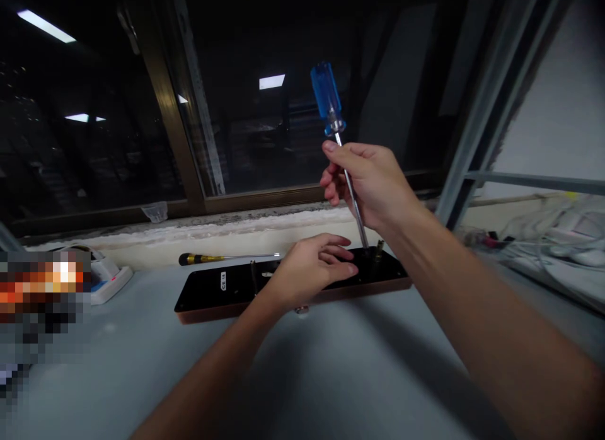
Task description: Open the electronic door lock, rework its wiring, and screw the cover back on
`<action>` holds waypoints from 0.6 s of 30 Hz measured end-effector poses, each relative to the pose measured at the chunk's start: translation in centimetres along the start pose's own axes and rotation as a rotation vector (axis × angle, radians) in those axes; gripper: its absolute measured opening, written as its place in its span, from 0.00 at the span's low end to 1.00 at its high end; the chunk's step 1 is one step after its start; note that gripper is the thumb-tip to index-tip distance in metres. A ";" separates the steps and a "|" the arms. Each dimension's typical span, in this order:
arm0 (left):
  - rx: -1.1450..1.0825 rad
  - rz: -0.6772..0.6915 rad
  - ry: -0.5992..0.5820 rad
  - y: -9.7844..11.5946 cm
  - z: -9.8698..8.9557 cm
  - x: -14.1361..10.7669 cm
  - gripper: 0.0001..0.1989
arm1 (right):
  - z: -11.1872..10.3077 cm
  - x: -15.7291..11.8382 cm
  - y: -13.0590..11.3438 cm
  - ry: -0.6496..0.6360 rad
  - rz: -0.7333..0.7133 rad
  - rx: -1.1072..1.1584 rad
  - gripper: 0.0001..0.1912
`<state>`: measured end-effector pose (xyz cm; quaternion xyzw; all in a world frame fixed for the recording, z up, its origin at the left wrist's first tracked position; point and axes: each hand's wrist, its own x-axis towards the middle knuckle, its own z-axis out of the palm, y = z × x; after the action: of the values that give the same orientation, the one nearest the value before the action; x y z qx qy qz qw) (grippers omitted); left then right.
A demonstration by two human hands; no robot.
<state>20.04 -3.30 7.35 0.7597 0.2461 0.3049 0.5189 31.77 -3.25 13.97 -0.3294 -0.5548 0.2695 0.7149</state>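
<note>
A long black panel with a copper-coloured edge (pixel 203 295) lies on the grey-blue table. My left hand (pixel 314 266) rests over its middle, fingers apart, with nothing held. Above the panel's right part, my right hand (pixel 366 178) grips the metal shaft of a screwdriver with a blue handle (pixel 326 93). The screwdriver stands nearly upright, leaning left at the top, with its tip down at the panel beside a small brass-coloured post (pixel 379 249). Whether the tip sits in a screw cannot be made out.
A black and yellow screwdriver (pixel 203 258) lies behind the panel. At the left stands a white power strip (pixel 111 285) near a pixelated area. Cables (pixel 558 238) lie at the right behind a metal frame (pixel 491 93). The window ledge (pixel 236 219) runs along the back.
</note>
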 end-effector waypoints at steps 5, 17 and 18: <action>-0.231 -0.032 -0.043 1.4 0.7 -0.6 0.08 | 0.7 -0.3 0.1 0.033 -0.020 0.002 0.16; -0.546 0.051 0.369 1.3 -0.8 -0.1 0.01 | 0.7 0.0 -1.1 0.368 -0.184 0.039 0.18; -0.560 0.063 0.414 1.3 -1.2 -0.1 0.01 | 0.6 0.1 -1.2 0.346 -0.172 0.010 0.18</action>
<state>19.15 -3.05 8.91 0.5171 0.2291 0.5242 0.6366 31.22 -3.85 15.02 -0.3185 -0.4485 0.1496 0.8216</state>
